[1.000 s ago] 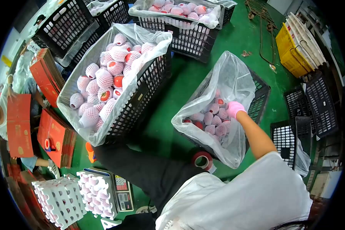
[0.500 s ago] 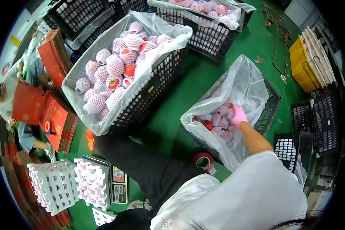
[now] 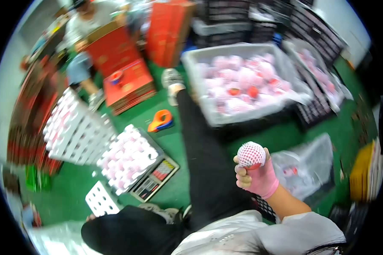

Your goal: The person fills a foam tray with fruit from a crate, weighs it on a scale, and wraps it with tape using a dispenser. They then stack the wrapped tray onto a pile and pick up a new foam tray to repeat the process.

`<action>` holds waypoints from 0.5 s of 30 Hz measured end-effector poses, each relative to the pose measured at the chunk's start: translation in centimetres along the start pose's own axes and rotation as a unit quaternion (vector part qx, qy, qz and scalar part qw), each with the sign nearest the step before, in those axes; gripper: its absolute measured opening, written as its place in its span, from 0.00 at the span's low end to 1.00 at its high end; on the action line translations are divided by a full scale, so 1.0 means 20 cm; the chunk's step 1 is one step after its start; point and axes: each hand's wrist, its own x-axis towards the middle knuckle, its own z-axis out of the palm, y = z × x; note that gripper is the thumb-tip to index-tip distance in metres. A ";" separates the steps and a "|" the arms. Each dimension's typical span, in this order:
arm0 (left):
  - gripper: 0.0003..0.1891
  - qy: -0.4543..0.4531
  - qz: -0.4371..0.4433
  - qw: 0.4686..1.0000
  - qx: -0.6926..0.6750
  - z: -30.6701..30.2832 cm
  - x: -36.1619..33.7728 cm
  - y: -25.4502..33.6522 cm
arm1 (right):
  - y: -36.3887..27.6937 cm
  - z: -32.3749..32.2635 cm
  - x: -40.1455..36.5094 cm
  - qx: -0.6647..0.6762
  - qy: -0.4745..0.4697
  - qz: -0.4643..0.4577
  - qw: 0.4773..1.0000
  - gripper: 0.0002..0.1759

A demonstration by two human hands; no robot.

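My right hand (image 3: pixel 257 178), in a pink glove, is raised in front of me and grips a fruit wrapped in white foam net (image 3: pixel 251 154). Behind it, to the right, stands the plastic-lined black crate (image 3: pixel 310 163) with a few wrapped fruits at its bottom. To the left, on the green floor, a tray of wrapped fruits (image 3: pixel 130 159) rests on a scale (image 3: pixel 155 178). My left hand is out of sight. The picture is blurred by motion.
A large lined crate (image 3: pixel 242 85) full of netted fruit stands ahead. Stacks of white foam trays (image 3: pixel 74 129) lie at left, an orange tape dispenser (image 3: pixel 161 120) beside my black-trousered leg. Another person (image 3: pixel 87 38) sits at the back among red cartons (image 3: pixel 127 80).
My right hand has come up out of the lined crate holding a netted fruit. My view has swung left toward the scale and the trays.
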 end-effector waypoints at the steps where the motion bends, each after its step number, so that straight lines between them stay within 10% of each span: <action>1: 0.23 0.007 0.010 1.000 -0.018 -0.09 -0.04 0.00 | 0.07 0.04 0.16 0.054 -0.005 0.036 0.998 0.52; 5: 0.23 0.040 0.049 0.994 -0.089 -0.30 -0.21 -0.03 | 0.32 0.11 0.72 -0.107 0.047 0.075 0.990 0.45; 8: 0.22 0.093 0.074 0.984 -0.137 -0.47 -0.39 -0.13 | 0.45 0.21 1.17 -0.467 -0.003 0.090 0.879 0.36; 15: 0.22 0.189 0.083 0.951 -0.230 -0.65 -0.72 -0.50 | 0.74 -0.06 1.86 -0.933 -0.164 0.021 0.321 0.37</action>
